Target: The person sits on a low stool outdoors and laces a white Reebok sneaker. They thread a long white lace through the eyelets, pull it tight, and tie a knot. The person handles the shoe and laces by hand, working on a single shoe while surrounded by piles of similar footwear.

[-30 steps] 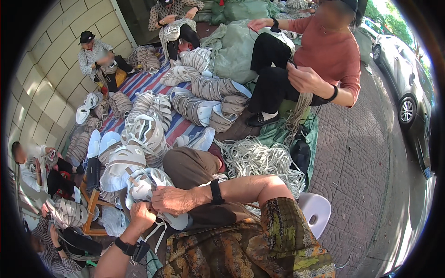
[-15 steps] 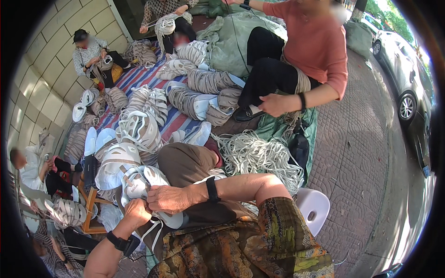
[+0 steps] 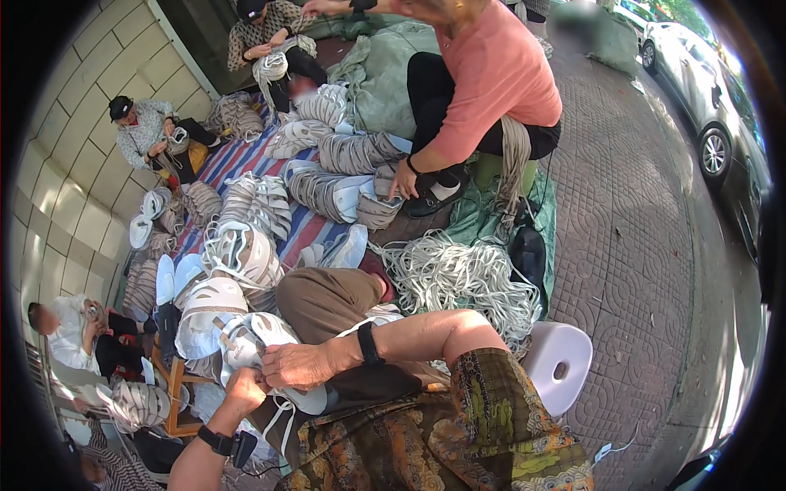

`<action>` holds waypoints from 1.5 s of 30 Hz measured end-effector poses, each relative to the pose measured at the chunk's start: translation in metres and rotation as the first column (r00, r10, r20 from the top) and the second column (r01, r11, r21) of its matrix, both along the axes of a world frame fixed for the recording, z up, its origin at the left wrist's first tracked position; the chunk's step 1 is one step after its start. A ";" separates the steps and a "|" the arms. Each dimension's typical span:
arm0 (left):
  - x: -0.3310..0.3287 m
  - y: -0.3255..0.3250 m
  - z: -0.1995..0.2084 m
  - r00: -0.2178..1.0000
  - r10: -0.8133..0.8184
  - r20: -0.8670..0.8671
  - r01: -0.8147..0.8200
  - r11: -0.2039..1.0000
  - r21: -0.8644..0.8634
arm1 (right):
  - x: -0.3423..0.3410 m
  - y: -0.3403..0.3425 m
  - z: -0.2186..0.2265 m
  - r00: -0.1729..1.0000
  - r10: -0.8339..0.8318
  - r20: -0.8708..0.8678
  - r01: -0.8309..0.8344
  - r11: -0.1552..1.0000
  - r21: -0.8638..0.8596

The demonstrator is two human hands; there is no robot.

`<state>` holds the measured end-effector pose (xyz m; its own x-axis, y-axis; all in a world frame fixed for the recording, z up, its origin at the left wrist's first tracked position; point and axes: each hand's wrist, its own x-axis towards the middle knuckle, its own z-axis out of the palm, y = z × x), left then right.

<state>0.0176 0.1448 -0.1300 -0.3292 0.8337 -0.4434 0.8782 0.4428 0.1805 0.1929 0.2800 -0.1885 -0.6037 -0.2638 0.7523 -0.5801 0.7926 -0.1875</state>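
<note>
On my lap lies a beige and white shoe upper (image 3: 242, 345). My right hand (image 3: 296, 365) lies over it with bent fingers, gripping its edge around the lace holes. Close against it, my left hand (image 3: 245, 390) is closed with thumb and fingers pinched at the same edge. The fingertips of the two hands almost meet, and whatever lace is between them is too small to make out. A white shoelace (image 3: 288, 421) hangs in loose ends below the hands. Right beyond this upper, a stack of similar shoe uppers (image 3: 211, 307) leans by my knee.
A tangled heap of white laces (image 3: 458, 274) lies beyond my right arm, near a pale plastic stool (image 3: 559, 368). Stacked uppers (image 3: 323, 192) cover a striped sheet (image 3: 303, 229). A co-worker in a pink top (image 3: 499, 90) bends over them; other people sit along the wall. A wooden stool (image 3: 182, 401) stands left.
The co-worker in pink has leaned forward and left, one hand now reaching down to the stacked uppers. My hands keep nearly the same hold on the shoe upper; the view has shifted slightly.
</note>
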 end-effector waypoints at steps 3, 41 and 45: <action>0.023 -0.009 0.009 0.991 -0.071 -0.115 0.095 0.973 0.210 | -0.001 0.001 0.000 1.000 0.001 0.024 -0.001 1.000 -0.001; 0.053 -0.020 -0.002 0.478 -0.077 0.875 -0.695 0.576 0.431 | -0.007 -0.009 0.026 0.967 -0.242 0.076 0.253 0.935 -0.250; 0.055 -0.025 -0.007 0.626 -0.054 0.778 -0.640 0.536 0.551 | -0.001 -0.010 0.033 0.973 -0.221 0.072 0.232 0.929 -0.290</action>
<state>0.0725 0.1201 -0.1370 -0.5412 0.8380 0.0698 0.1856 0.0381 0.9819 0.1915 0.2699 -0.1552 -0.6503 0.1129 0.7512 -0.3797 0.8082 -0.4501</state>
